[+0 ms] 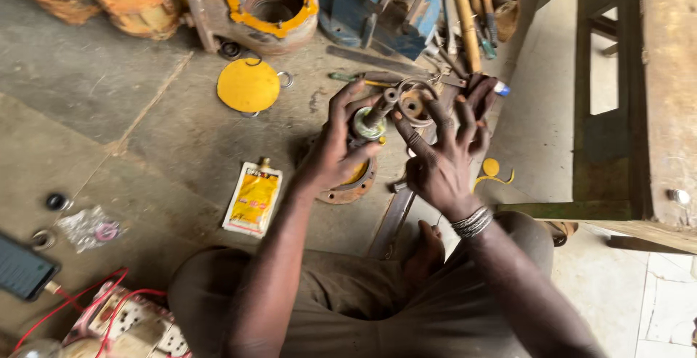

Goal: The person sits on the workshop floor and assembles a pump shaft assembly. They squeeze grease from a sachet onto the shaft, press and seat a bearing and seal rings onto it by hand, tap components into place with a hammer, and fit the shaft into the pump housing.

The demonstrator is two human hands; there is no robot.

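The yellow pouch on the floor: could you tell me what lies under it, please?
The yellow pouch lies flat on the bare concrete floor; anything beneath it is covered.
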